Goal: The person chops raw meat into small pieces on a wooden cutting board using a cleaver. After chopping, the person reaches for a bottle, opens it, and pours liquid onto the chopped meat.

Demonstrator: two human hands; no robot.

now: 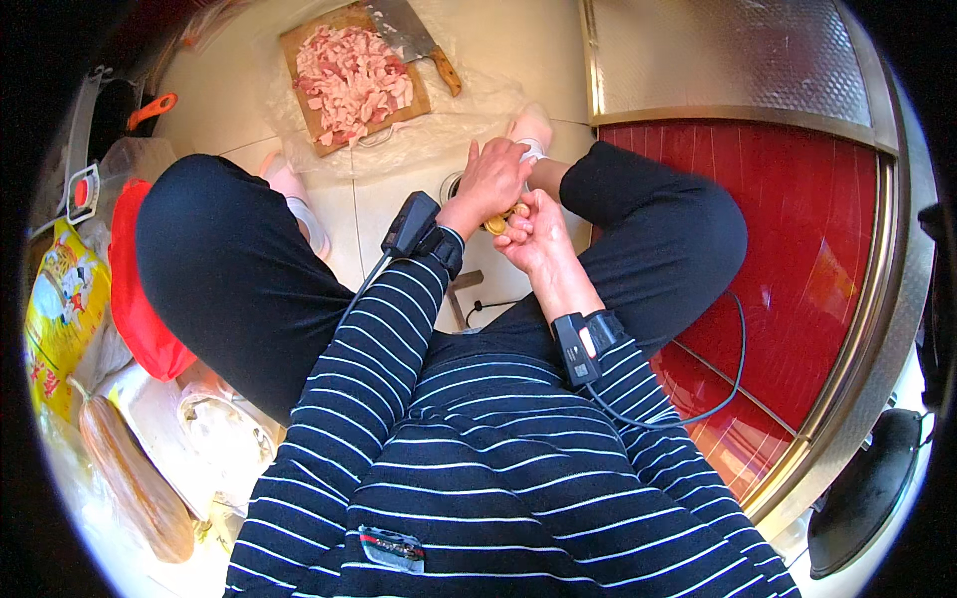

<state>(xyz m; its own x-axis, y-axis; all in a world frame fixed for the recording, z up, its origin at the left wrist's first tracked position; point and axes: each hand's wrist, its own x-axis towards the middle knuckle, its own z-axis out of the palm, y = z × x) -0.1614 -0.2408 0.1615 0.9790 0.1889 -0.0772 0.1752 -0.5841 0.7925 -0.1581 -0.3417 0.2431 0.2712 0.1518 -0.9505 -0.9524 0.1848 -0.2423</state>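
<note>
My left hand (493,179) is palm down between the knees, its fingers reaching over the fingertips of my right hand. My right hand (537,233) is turned palm up, with its fingers curled on a small, shiny yellow piece (497,223) whose kind I cannot tell. My left hand hides part of that piece. Beside my left wrist, a dark round opening with a pale rim (450,185) shows partly. Farther off, chopped raw meat (351,82) lies on a wooden cutting board (413,112). A cleaver (410,34) rests across the board's upper right corner, its wooden handle pointing outwards.
Clear plastic sheeting (471,112) spreads under the board on the tiled floor. Red cabinet panels (792,247) stand at right. At left are a red bag (138,276), a yellow printed bag (63,306), a long squash (134,478) and an orange handle (152,110). Cables hang from both wrist devices.
</note>
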